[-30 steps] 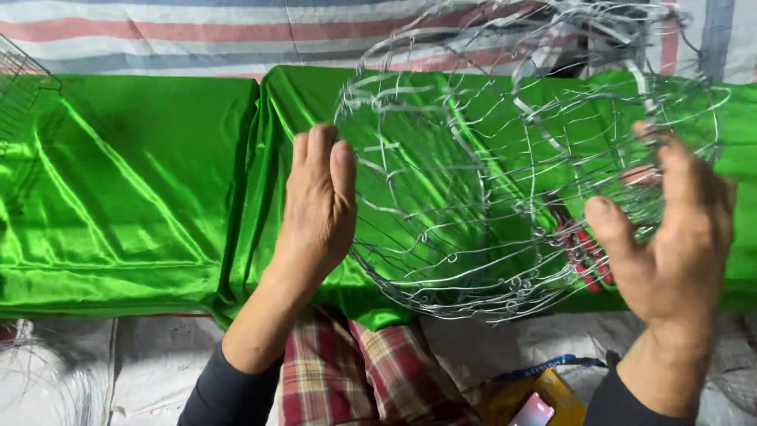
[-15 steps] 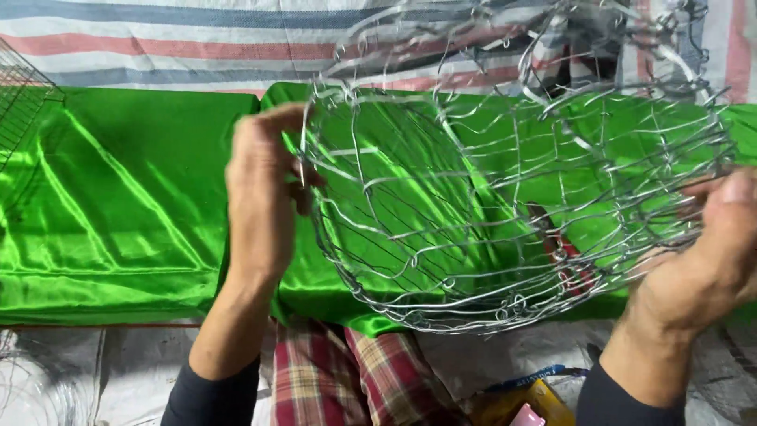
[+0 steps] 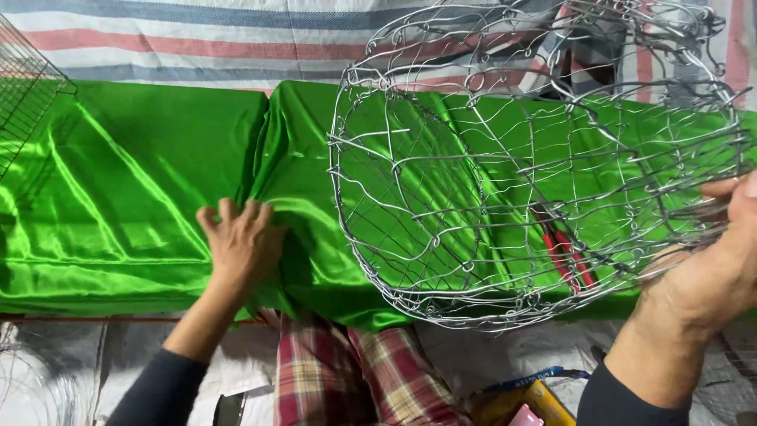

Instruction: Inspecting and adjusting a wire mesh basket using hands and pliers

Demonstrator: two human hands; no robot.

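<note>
Shiny green satin cloth (image 3: 118,205) over bench: left hand (image 3: 240,241) flat, open, smoothing its fold; right hand (image 3: 710,268) grips wire basket frame (image 3: 528,173), to be steadied.

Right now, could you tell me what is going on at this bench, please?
A person seated at a surface draped in shiny green cloth holds up a round wire basket with the right hand, gripping its far end so the open mouth faces left. The left hand lies flat on the cloth, apart from the basket. A red-handled tool rests on the cloth behind the wires, and part of another wire grid shows at upper left.
</note>
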